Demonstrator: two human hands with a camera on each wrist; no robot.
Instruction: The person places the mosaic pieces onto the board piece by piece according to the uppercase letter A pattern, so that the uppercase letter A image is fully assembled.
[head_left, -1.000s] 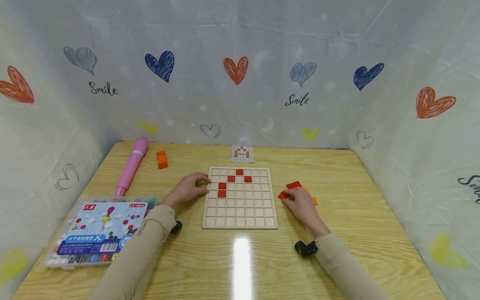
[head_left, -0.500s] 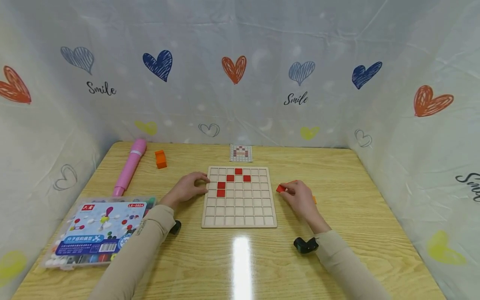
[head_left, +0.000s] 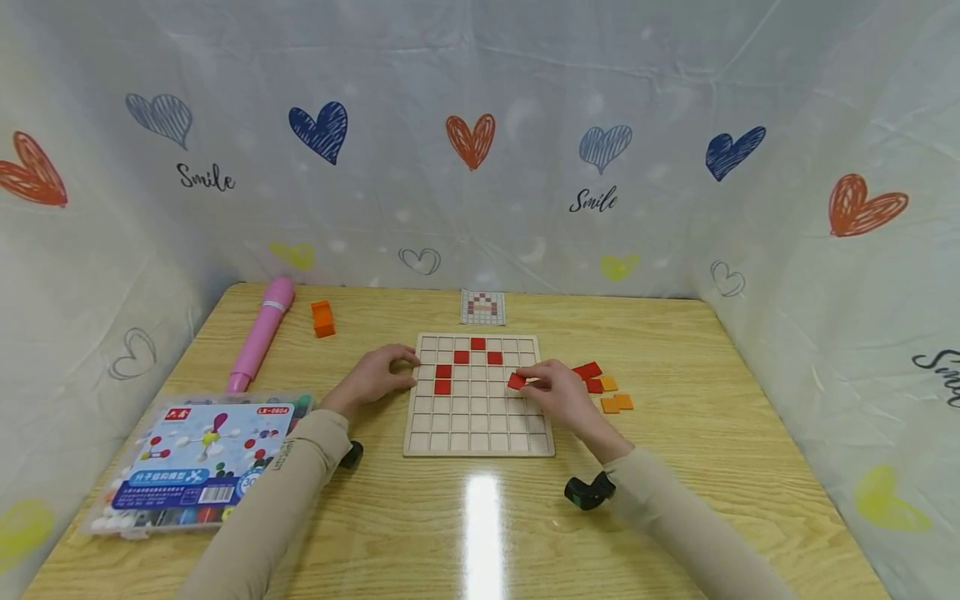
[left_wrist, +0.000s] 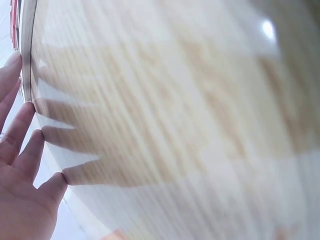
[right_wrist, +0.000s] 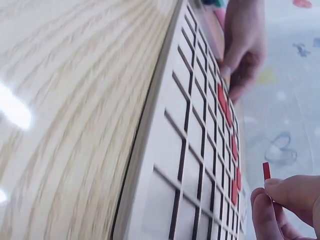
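Note:
A square wooden grid board (head_left: 478, 423) lies on the table, with several red square tiles (head_left: 444, 387) set in cells of its upper part. My right hand (head_left: 558, 393) pinches a red square tile (head_left: 517, 381) between thumb and fingers over the board's right side. In the right wrist view this tile (right_wrist: 266, 171) stands on edge in the fingertips, above the grid. My left hand (head_left: 375, 375) rests at the board's left edge. The left wrist view has its fingers (left_wrist: 31, 150) spread, touching the table and the board's side.
Loose red tiles (head_left: 588, 370) and orange tiles (head_left: 623, 402) lie right of the board. Behind it is a small pattern card (head_left: 483, 307). Orange blocks (head_left: 323, 319), a pink tube (head_left: 262, 333) and a plastic box of model parts (head_left: 202, 458) occupy the left side.
My right hand has lifted a red tile from the pile and carried it left over the board, uncovering the loose tiles. My left hand has stayed at the board's edge.

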